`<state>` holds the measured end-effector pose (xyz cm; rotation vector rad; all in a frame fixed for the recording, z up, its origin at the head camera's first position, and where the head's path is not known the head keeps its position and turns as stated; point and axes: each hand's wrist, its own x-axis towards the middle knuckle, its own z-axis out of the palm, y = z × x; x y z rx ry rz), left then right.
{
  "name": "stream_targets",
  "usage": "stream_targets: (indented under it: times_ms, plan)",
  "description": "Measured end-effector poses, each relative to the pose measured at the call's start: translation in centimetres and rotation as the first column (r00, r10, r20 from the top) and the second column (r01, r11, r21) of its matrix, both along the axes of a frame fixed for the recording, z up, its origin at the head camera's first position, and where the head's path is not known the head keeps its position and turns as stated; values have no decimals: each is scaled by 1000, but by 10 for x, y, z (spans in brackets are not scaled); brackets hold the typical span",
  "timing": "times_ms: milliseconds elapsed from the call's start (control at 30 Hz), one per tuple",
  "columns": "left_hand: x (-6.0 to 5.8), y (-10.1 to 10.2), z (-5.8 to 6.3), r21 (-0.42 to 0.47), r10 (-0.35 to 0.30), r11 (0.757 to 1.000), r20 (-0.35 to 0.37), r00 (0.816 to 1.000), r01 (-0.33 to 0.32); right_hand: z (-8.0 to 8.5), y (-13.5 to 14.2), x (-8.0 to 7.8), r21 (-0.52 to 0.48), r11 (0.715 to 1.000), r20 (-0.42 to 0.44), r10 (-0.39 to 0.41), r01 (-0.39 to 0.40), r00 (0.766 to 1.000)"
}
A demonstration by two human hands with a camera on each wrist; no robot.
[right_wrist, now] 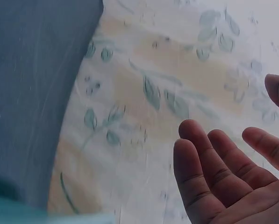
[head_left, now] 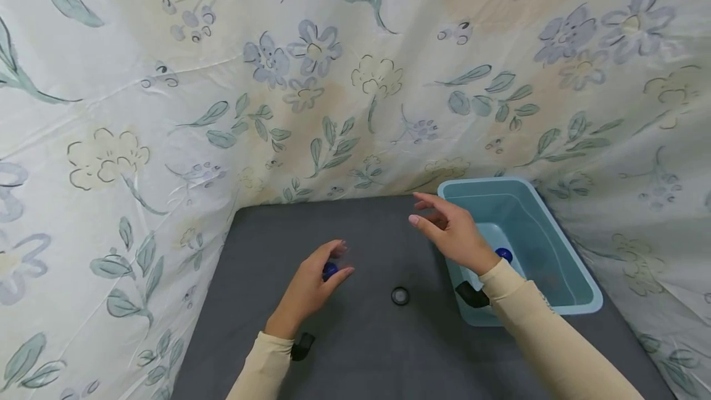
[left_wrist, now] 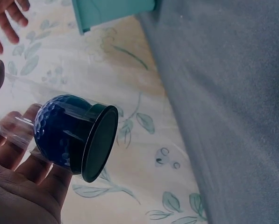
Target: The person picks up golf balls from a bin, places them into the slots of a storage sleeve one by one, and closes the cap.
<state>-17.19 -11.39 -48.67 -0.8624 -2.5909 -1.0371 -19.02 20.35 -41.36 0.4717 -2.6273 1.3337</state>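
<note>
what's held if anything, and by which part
The left hand holds a clear tube, blue ball inside, by its side wall; the right hand holds nothing.

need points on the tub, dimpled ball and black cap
Tub (head_left: pixel 544 245): head view, on its inner wall, right side of the picture.
Dimpled ball (left_wrist: pixel 56 128): left wrist view, on its dimpled side.
Black cap (left_wrist: pixel 101 143): left wrist view, on its flat end face.

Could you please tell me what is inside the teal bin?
Inside the teal bin, a round blue object is visible. The right hand and beige sleeve cover part of the interior, so whatever lies behind them cannot be seen.
</note>
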Motion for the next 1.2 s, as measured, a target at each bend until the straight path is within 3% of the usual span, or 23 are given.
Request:
stream_targets:
  times_ms: [300, 533, 733, 933, 1000, 1100, 1200]
  plan:
    - [5, -2, 0, -19, 6, 1000, 5, 1000, -6, -9, 60, -16, 142, 971, 46, -199, 191, 979]
    - [4, -2, 0, -21, 12, 1000, -3, 1000, -12, -35, 103, -32, 279, 923, 118, -308, 266, 944]
    - [2, -1, -1, -11, 8, 1000, 8, 1000, -8, -68, 129, -49, 453, 863, 253, -367, 226, 895]
    - [1, 1, -1, -13, 9, 1000, 7, 1000, -9, -97, 150, -62, 604, 783, 407, -464, 150, 787]
    - [1, 2, -1, -11, 7, 1000, 1, 1000, -7, -104, 156, -63, 641, 758, 419, -482, 126, 769]
    - [1, 0, -1, -15, 13, 1000, -7, 1000, -13, -113, 159, -64, 679, 729, 429, -486, 83, 761]
    - [1, -1, -2, -16, 23, 1000, -10, 1000, -23, -119, 161, -64, 688, 725, 469, -475, 30, 745]
